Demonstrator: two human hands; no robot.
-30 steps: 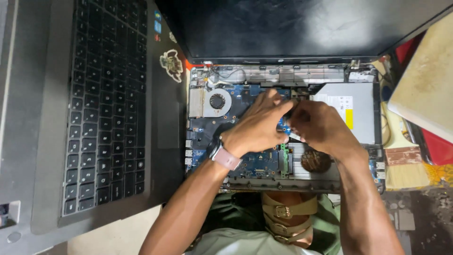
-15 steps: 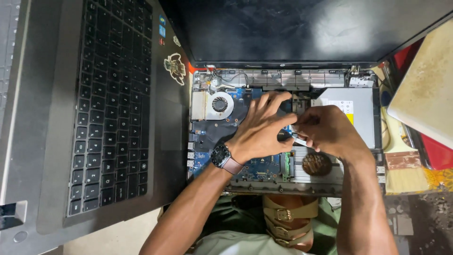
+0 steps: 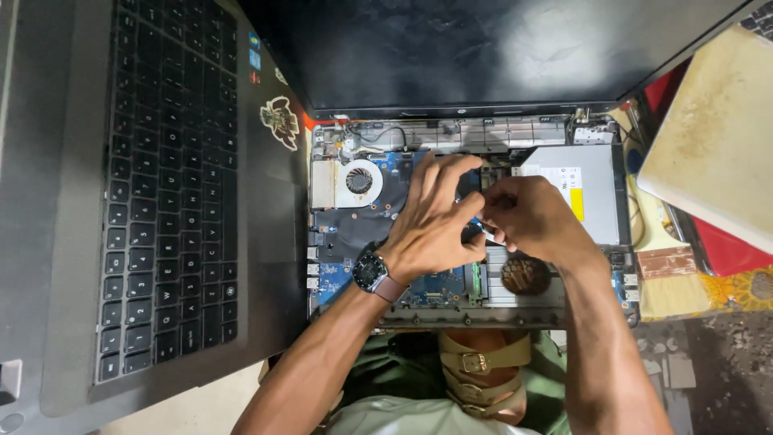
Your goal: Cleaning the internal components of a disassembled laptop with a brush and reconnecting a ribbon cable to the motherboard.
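I see my left hand (image 3: 431,229) spread flat over the middle of the opened laptop (image 3: 467,213), fingers splayed and pressing on the blue board (image 3: 346,234), probably to steady it while the other hand works. My right hand (image 3: 535,221) is pinched around a thin tool (image 3: 485,232), likely a small screwdriver, though most of it is hidden. Its visible tip points left, towards my left fingertips, so its long axis runs roughly across the picture. The laptop lies on my lap, hinge side away from me, screen (image 3: 483,48) tipped back. The fan (image 3: 359,180) sits bare at the upper left; the loose keyboard cover (image 3: 161,193) rests alongside, out of the way.
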